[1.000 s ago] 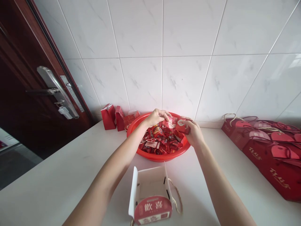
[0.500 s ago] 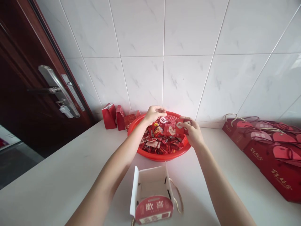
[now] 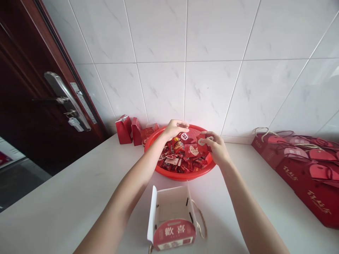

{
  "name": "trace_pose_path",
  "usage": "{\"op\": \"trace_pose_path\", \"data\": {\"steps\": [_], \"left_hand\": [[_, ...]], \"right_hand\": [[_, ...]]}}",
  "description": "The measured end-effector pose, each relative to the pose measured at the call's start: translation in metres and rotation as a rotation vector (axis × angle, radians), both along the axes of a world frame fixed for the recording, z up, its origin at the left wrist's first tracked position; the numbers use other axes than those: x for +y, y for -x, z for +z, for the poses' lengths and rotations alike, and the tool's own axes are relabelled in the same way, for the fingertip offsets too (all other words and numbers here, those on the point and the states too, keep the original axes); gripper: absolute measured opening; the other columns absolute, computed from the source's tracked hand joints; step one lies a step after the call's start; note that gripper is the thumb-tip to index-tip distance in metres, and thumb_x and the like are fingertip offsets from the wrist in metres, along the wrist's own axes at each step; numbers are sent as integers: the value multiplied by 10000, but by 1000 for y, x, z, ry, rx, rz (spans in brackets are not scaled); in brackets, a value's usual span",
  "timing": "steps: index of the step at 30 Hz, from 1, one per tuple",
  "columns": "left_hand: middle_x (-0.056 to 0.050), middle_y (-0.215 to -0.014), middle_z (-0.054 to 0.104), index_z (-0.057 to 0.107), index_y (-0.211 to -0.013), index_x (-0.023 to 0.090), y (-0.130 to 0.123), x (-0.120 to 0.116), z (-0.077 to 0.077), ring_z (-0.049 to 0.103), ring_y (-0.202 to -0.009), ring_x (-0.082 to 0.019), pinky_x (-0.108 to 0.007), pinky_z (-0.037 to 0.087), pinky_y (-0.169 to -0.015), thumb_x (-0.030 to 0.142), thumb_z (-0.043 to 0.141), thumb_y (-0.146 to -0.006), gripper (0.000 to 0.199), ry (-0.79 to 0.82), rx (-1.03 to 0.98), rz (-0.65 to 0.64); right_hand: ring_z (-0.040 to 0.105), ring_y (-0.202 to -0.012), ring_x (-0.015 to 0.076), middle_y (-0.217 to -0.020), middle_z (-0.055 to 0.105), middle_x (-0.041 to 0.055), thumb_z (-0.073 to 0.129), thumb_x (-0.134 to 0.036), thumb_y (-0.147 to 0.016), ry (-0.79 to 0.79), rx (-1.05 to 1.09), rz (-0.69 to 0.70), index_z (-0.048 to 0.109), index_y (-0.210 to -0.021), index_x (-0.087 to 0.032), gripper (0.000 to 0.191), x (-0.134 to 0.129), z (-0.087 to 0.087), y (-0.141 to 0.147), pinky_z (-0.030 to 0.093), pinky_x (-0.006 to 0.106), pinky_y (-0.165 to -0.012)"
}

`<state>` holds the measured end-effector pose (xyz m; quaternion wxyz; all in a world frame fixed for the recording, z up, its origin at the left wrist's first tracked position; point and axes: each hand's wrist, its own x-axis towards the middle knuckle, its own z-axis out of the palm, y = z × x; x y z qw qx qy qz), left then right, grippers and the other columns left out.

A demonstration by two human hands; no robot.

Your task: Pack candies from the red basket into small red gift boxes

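A red plastic basket (image 3: 184, 176) full of red-wrapped candies (image 3: 185, 160) stands against the wall. Over its far left part is my left hand (image 3: 175, 129), its thumb and fingers apart with nothing visible between them. Just below that thumb lies a red packet with a white emblem (image 3: 184, 136). My right hand (image 3: 217, 147), at the basket's right rim, pinches red candy packets (image 3: 201, 141) with round pale marks. Beside them in the basket is a packet with a pale heart (image 3: 194, 150). Nearer to me, an open red-and-white gift box (image 3: 173, 233) with rope handles shows a bare inside.
Small red boxes (image 3: 124, 130) and a red packet (image 3: 146, 134) stand left of the basket by the tiled wall (image 3: 159, 88). Several red gift boxes (image 3: 296, 180) with rope handles line the right side. At the left is a dark door (image 3: 23, 98) with keys.
The view has shifted slightly. Both hands stay nearly in place over the basket, and the right still pinches the packets.
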<state>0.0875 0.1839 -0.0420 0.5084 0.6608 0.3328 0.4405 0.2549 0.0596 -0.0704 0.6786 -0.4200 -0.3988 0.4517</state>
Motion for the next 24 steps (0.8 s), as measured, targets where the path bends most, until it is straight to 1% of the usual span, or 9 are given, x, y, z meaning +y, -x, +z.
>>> {"op": "trace_pose_path", "data": {"steps": [3, 7, 11, 13, 15, 17, 21, 24], "left_hand": [[-33, -772, 739, 743, -720, 135, 1, -1, 1, 679, -805, -181, -389, 545, -884, 189, 949, -428, 361, 6, 22, -20], [-37, -800, 741, 743, -738, 134, 2, -3, 3, 687, -847, -194, -400, 535, -911, 195, 936, -462, 343, -1, 52, -30], [-33, -779, 741, 752, -747, 137, 4, -3, 3, 686, -816, -186, -378, 543, -876, 168, 923, -462, 334, -10, 102, -31], [-40, -798, 752, 755, -755, 137, 10, -3, 2, 689, -808, -183, -363, 554, -850, 155, 915, -475, 324, -19, 147, -36], [-52, -830, 767, 760, -770, 138, 21, -1, -1, 696, -812, -183, -354, 563, -834, 144, 895, -511, 292, -42, 201, -37], [-55, -835, 776, 768, -788, 143, 38, 1, -5, 705, -816, -186, -344, 570, -820, 124, 866, -545, 263, -56, 277, -35], [-49, -806, 784, 779, -801, 163, 77, 4, -10, 728, -845, -219, -328, 578, -783, 71, 807, -554, 265, -60, 550, -49], [-65, -917, 807, 791, -828, 179, 95, 4, -10, 736, -925, -244, -342, 574, -842, 80, 779, -599, 250, -143, 723, -12]], "right_hand": [[657, -630, 180, -647, 686, -27, 804, -239, -527, 1, -16, 3, 717, -856, -209, 341, 0, 0, -1, 525, 291, -602], [678, -670, 194, -678, 697, -18, 800, -247, -525, 11, -20, 11, 708, -870, -213, 359, 1, 0, -1, 535, 302, -628], [659, -658, 184, -685, 696, -18, 793, -247, -519, 19, -21, 8, 710, -883, -216, 375, 1, -1, -2, 535, 306, -629], [645, -651, 176, -699, 697, -20, 790, -252, -515, 20, -23, -3, 712, -881, -217, 376, 2, -1, -2, 531, 305, -625], [632, -647, 168, -708, 697, -19, 788, -259, -511, 22, -28, -18, 715, -877, -214, 376, 3, -2, -3, 521, 298, -618], [616, -636, 161, -699, 691, -20, 788, -259, -505, 22, -36, -25, 718, -876, -210, 381, 4, -3, -4, 504, 288, -603], [586, -621, 156, -657, 658, -30, 783, -260, -509, 21, -65, -28, 720, -868, -213, 367, 5, -5, -4, 480, 284, -589], [562, -619, 149, -635, 640, -33, 778, -247, -512, 16, -76, -40, 722, -843, -214, 336, 5, -5, -4, 473, 282, -596]]}}
